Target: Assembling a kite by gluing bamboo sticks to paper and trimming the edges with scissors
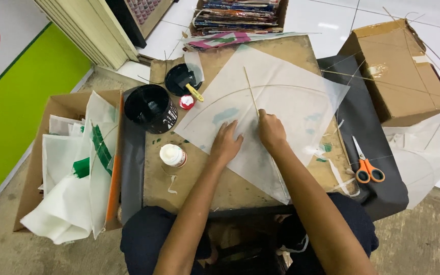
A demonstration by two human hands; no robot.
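Head view looks down on one brown board (230,188) across the person's lap, and on it one translucent white paper sheet (291,102) with two thin sticks: one straight stick (251,91) and one bowed stick (281,87) crossing it. Left of the sheet stand one black pot (151,108), one black lid (180,79) with a brush, one small red cap (186,102) and one white bottle (173,155). One pair of orange-handled scissors (365,163) lies right of the sheet on a black mat (378,137).

The left hand (226,144) lies flat, fingers spread, pressing the sheet. The right hand (271,131) is curled, its fingertips pinching the straight stick's lower end against the sheet.

Bare board shows below the sheet's lower corner; two cardboard boxes flank it, one at the left (36,168), one at the upper right (398,71).
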